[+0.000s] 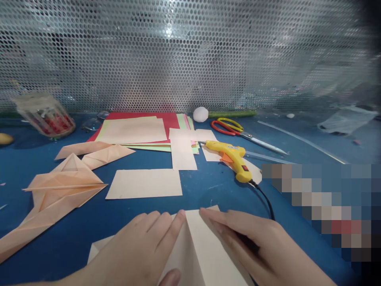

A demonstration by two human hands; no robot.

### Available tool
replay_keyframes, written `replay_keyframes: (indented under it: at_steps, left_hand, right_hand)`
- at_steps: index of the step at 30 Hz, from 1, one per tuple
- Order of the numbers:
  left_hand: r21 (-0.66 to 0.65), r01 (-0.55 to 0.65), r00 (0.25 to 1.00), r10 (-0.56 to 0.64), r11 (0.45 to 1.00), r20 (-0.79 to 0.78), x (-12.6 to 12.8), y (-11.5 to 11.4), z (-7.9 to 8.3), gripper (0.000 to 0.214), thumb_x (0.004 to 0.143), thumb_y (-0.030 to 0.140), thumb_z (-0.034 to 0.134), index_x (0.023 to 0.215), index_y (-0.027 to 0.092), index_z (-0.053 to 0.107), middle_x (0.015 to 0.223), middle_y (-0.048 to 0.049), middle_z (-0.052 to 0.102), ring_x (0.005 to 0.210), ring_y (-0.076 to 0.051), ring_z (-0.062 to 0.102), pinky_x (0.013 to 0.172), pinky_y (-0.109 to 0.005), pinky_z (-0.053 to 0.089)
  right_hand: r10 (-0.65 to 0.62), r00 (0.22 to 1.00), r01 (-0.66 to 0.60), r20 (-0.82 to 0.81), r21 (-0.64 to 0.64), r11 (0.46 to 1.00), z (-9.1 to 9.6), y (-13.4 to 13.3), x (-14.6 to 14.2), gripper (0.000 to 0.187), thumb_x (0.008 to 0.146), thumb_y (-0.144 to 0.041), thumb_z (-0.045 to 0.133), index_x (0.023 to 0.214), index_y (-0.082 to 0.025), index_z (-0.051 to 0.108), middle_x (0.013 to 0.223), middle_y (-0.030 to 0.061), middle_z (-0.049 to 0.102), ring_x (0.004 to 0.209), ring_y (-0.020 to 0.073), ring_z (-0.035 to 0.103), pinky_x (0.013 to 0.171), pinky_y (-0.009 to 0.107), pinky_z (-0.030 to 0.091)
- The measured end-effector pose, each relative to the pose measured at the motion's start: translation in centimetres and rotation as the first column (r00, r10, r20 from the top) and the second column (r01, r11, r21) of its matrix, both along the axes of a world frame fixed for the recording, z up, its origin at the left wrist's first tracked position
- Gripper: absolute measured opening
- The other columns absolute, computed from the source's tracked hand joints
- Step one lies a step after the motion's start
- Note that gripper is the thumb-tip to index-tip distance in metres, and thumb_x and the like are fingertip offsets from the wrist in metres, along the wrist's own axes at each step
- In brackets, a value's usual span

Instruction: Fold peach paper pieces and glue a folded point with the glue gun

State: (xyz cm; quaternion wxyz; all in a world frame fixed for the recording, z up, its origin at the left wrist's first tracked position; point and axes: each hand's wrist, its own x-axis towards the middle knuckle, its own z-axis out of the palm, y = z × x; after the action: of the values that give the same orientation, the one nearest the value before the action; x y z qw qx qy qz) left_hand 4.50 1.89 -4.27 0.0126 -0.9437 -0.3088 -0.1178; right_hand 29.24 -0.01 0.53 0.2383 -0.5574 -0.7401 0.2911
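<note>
A sheet of cream paper (205, 246) with folds in it lies at the bottom of the view. My left hand (139, 242) rests on its left part, fingers lying flat and the index fingertip beside a raised crease. At the sheet's right edge my right hand (253, 238) grips the paper, its index fingertip on top near the far edge; the other fingers are partly hidden. Just beyond lies a cream paper rectangle (145, 184). To the left are folded peach paper pieces (64, 184), pleated and pointed.
A yellow glue gun (229, 153) with a black cord lies on paper pieces. Behind it are red-and-yellow-handled scissors (253, 140) and a white ball (201, 114). Stacked coloured paper (133, 129) stands by a perforated metal screen (166, 59). A jar (46, 115) leans at left.
</note>
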Motion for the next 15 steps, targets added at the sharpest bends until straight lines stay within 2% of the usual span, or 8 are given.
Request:
replay_keyframes:
  at_steps: [4, 5, 7, 8, 11, 15]
  left_hand:
    - [0.032, 0.012, 1.0, -0.012, 0.999, 0.003, 0.3, 0.5, 1.9, 0.051, 0.1, 0.031, 0.029, 0.141, 0.012, 0.053, 0.112, -0.0095, 0.074, 0.088, -0.026, 0.068, 0.074, -0.035, 0.053]
    - [0.029, 0.017, 1.0, -0.017, 0.999, -0.016, 0.4, 0.6, 2.5, 0.05, 0.099, 0.03, 0.031, 0.139, 0.011, 0.055, 0.11, -0.0095, 0.075, 0.085, -0.025, 0.068, 0.073, -0.035, 0.053]
    - [-0.066, 0.029, 0.989, -0.039, 0.997, -0.144, 0.6, 0.8, 3.6, 0.047, 0.099, 0.028, 0.038, 0.139, 0.01, 0.055, 0.115, -0.009, 0.074, 0.091, -0.024, 0.07, 0.076, -0.033, 0.055]
    - [-0.027, 0.043, 0.991, -0.046, 0.999, -0.126, 0.7, 0.8, 3.9, 0.047, 0.098, 0.028, 0.038, 0.136, 0.009, 0.058, 0.11, -0.0097, 0.075, 0.086, -0.025, 0.07, 0.072, -0.033, 0.055]
    - [-0.018, 0.057, 0.98, -0.06, 0.998, -0.191, 0.7, 0.6, 3.3, 0.049, 0.099, 0.033, 0.041, 0.137, 0.007, 0.058, 0.108, -0.0118, 0.075, 0.085, -0.026, 0.07, 0.073, -0.034, 0.056]
    - [0.073, 0.05, 0.986, -0.038, 0.996, -0.16, 0.2, 0.0, 1.1, 0.053, 0.101, 0.035, 0.036, 0.143, 0.008, 0.052, 0.107, -0.0152, 0.074, 0.088, -0.029, 0.069, 0.077, -0.037, 0.056]
  right_hand:
    - [-0.019, 1.0, 0.02, -0.017, 0.025, 0.999, 0.1, -0.1, -0.1, 0.028, 0.098, -0.033, 0.051, 0.093, -0.031, 0.078, 0.07, 0.0025, 0.073, 0.067, 0.0208, 0.072, 0.065, 0.027, 0.062]
    - [-0.023, 1.0, 0.023, -0.018, 0.028, 0.999, 0.1, -0.2, -0.1, 0.027, 0.097, -0.032, 0.052, 0.095, -0.031, 0.078, 0.072, 0.0026, 0.074, 0.068, 0.0206, 0.072, 0.064, 0.026, 0.062]
    - [-0.021, 1.0, 0.021, -0.001, 0.026, 0.999, -0.2, -0.3, 0.0, 0.027, 0.097, -0.031, 0.051, 0.1, -0.031, 0.078, 0.079, 0.003, 0.077, 0.071, 0.0206, 0.074, 0.066, 0.027, 0.062]
    - [-0.015, 1.0, 0.015, 0.013, 0.025, 1.0, -0.4, -0.3, 0.1, 0.029, 0.098, -0.031, 0.05, 0.105, -0.031, 0.077, 0.084, 0.0034, 0.078, 0.075, 0.0209, 0.074, 0.068, 0.027, 0.062]
    - [0.007, 0.999, -0.009, 0.048, 0.03, 1.0, -0.9, -0.3, 0.4, 0.034, 0.099, -0.029, 0.046, 0.119, -0.029, 0.073, 0.095, 0.005, 0.079, 0.083, 0.0216, 0.076, 0.073, 0.029, 0.063]
    - [0.022, 0.998, -0.022, 0.053, 0.016, 1.0, -1.2, -0.4, 0.6, 0.036, 0.099, -0.027, 0.046, 0.125, -0.03, 0.071, 0.101, 0.0049, 0.079, 0.089, 0.0216, 0.076, 0.077, 0.029, 0.063]
